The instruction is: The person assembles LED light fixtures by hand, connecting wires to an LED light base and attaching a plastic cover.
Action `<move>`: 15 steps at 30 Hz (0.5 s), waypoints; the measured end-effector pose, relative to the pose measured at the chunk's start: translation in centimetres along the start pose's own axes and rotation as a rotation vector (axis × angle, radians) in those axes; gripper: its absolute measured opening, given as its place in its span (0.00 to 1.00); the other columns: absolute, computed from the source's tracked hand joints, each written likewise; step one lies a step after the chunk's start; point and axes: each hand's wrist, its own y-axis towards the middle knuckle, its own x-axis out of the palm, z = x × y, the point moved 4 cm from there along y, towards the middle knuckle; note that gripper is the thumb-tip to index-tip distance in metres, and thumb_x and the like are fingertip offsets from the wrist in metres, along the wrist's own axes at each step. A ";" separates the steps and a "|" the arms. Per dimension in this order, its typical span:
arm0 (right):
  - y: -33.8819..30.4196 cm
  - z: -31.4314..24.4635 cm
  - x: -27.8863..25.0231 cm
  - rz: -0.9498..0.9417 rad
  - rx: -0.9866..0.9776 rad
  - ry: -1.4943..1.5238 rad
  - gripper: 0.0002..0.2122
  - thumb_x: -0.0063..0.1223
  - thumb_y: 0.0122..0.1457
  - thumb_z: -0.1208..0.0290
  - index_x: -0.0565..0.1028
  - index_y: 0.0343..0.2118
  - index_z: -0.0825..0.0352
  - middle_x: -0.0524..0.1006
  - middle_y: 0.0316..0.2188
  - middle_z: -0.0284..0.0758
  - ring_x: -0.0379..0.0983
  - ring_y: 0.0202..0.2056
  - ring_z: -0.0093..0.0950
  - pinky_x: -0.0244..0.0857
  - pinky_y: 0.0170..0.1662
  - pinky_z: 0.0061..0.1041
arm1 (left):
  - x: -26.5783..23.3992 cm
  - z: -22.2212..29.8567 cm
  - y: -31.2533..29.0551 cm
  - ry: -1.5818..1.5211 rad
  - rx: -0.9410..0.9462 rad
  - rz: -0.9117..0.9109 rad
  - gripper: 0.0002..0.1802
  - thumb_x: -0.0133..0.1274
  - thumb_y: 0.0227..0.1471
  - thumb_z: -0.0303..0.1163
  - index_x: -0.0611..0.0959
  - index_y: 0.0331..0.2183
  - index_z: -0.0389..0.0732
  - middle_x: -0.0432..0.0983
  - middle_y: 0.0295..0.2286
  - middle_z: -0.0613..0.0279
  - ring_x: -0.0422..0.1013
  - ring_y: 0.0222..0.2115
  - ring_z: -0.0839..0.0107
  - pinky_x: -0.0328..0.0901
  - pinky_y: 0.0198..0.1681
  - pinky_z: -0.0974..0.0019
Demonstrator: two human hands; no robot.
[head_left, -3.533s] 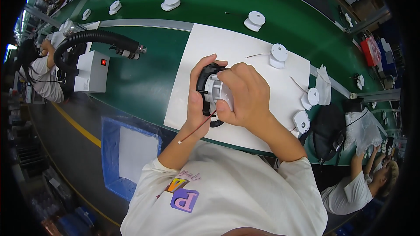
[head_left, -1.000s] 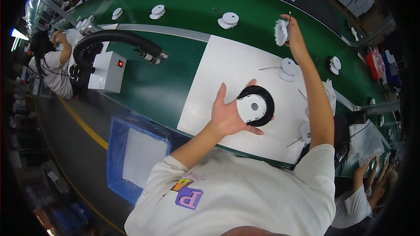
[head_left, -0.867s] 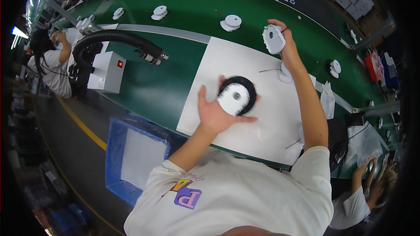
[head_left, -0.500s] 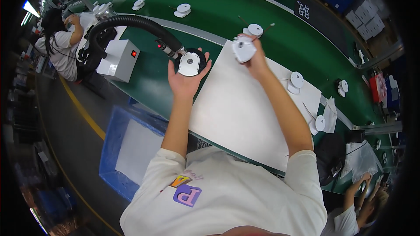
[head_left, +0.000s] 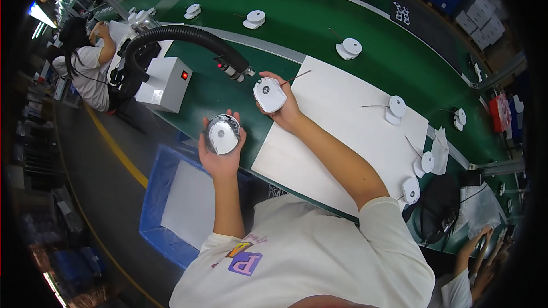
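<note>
The fingers of my left hand (head_left: 221,163), spread wide, cup the dark-rimmed white disc (head_left: 223,136) near the table (head_left: 211,96) edge, perhaps so it won't tip, while my right hand (head_left: 290,108) fingers curl round the white plastic part (head_left: 274,97), leaving its face bare beside the metal hose tip (head_left: 249,72).

Deep green across the counter (head_left: 211,57), plain white over the sheet (head_left: 331,148) at 3 o'clock. White on the disc (head_left: 223,137) in the left hand (head_left: 221,162), edged in glinting grey; white on the part (head_left: 269,96) in the right hand (head_left: 289,109), dark reddish on its wire (head_left: 298,76) at 2. At 10, white on the box (head_left: 164,85) with bright red on its switch (head_left: 184,75); ribbed black along the hose (head_left: 188,33) at 11. Blue around the bin (head_left: 155,197) at 8. Off-white on the shirt (head_left: 331,245) at 6, with a print (head_left: 245,263) in purple, yellow and pink.
</note>
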 end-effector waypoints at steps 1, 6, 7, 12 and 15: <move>-0.2 -0.1 0.1 0.022 -0.005 0.034 0.16 0.30 0.69 0.58 0.69 0.54 0.51 0.73 0.35 0.37 0.70 0.25 0.29 0.53 0.19 0.20 | 0.2 0.1 0.0 0.018 0.008 -0.007 0.26 0.44 0.56 0.46 0.74 0.56 0.54 0.52 0.63 0.41 0.47 0.64 0.41 0.55 0.56 0.37; 4.5 1.3 -1.7 -0.104 0.116 0.103 0.16 0.29 0.68 0.53 0.69 0.47 0.53 0.74 0.34 0.34 0.68 0.25 0.27 0.51 0.19 0.21 | 1.9 -1.6 0.4 0.059 -0.064 -0.011 0.28 0.46 0.53 0.47 0.73 0.56 0.54 0.54 0.61 0.38 0.49 0.63 0.40 0.55 0.57 0.38; 5.2 1.9 -1.4 -0.094 0.207 0.105 0.16 0.29 0.68 0.51 0.69 0.44 0.52 0.75 0.34 0.31 0.66 0.25 0.24 0.49 0.20 0.22 | 2.0 -1.8 0.6 0.115 -0.066 -0.030 0.29 0.46 0.53 0.48 0.73 0.56 0.54 0.56 0.60 0.37 0.51 0.62 0.40 0.55 0.57 0.38; 3.1 1.0 -1.1 -0.024 0.152 0.049 0.15 0.29 0.67 0.50 0.68 0.42 0.52 0.75 0.32 0.31 0.64 0.23 0.24 0.48 0.19 0.21 | 1.4 -2.0 3.8 0.424 0.006 0.225 0.25 0.41 0.57 0.49 0.73 0.53 0.52 0.66 0.52 0.40 0.61 0.55 0.39 0.55 0.58 0.36; -1.0 -1.5 -0.9 -0.194 0.063 0.083 0.13 0.32 0.68 0.55 0.69 0.47 0.51 0.76 0.35 0.33 0.74 0.32 0.26 0.58 0.22 0.21 | 1.9 -3.0 7.0 0.432 -0.032 0.138 0.26 0.42 0.57 0.50 0.74 0.51 0.47 0.68 0.51 0.43 0.62 0.55 0.41 0.54 0.59 0.34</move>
